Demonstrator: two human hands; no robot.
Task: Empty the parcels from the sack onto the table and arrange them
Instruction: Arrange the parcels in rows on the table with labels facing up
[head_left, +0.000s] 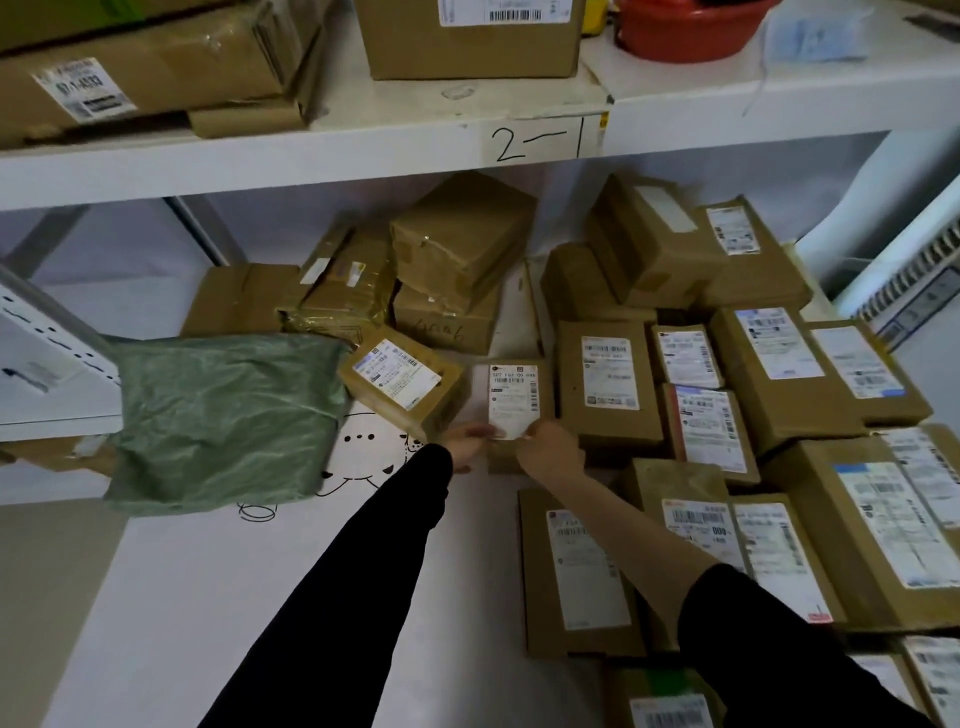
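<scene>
A small brown parcel with a white label lies on the white table, just left of the rows of labelled parcels. Both my hands grip its near edge: my left hand at the left corner, my right hand at the right corner. The green woven sack lies crumpled at the left of the table. A tilted labelled parcel rests against the sack's right edge. Several labelled parcels lie flat in rows on the right.
A loose pile of brown boxes stands at the back under the shelf marked "2-1". More boxes and a red basin sit on that shelf. A white shelf upright is at the left.
</scene>
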